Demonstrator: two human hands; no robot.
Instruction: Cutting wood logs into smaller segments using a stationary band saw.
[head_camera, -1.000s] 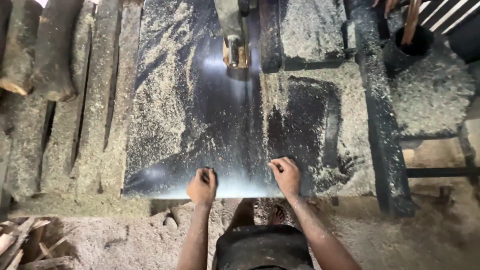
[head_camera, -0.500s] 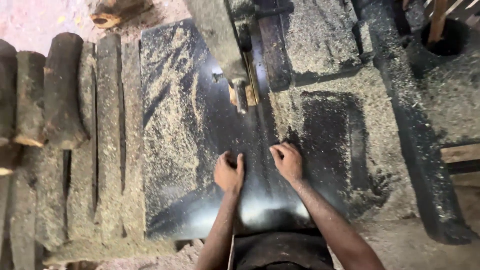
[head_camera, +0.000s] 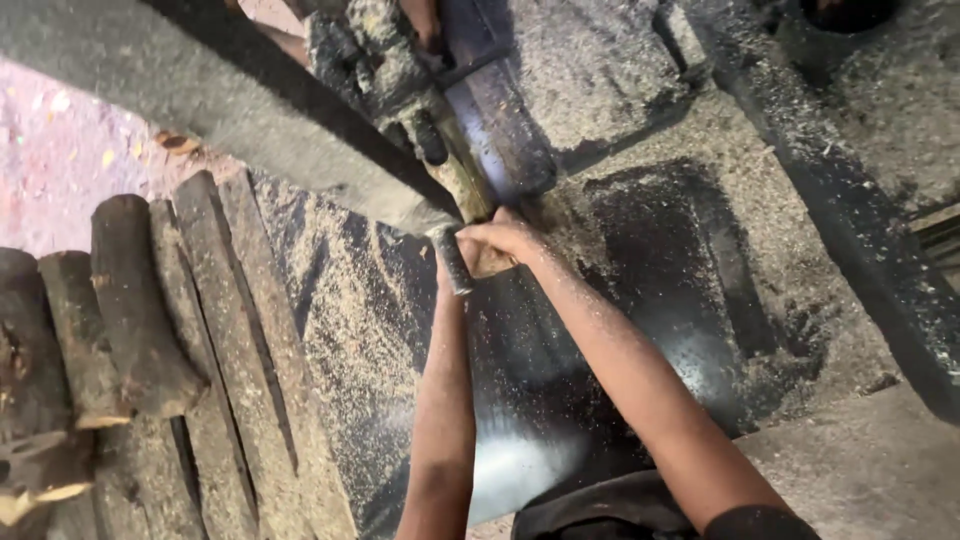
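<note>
Nearest the camera, a dark metal sheet (head_camera: 560, 400) lies flat on the counter (head_camera: 860, 470), glossy where bare and dusted with pale sawdust toward its left edge. Both forearms reach up across it. The right hand (head_camera: 505, 240) is curled around a small tan wooden block (head_camera: 490, 258) at the sheet's far end. The left hand (head_camera: 447, 248) sits mostly hidden under a grey sawdust-caked arm (head_camera: 250, 130) of the machine; I cannot tell its grip. Left, rough logs (head_camera: 130, 310) lie side by side.

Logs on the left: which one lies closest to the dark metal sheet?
The flat, sawdust-dusted slab whose edge borders the dark metal sheet. The rounder bark-covered logs lie farther left, away from it.
</note>
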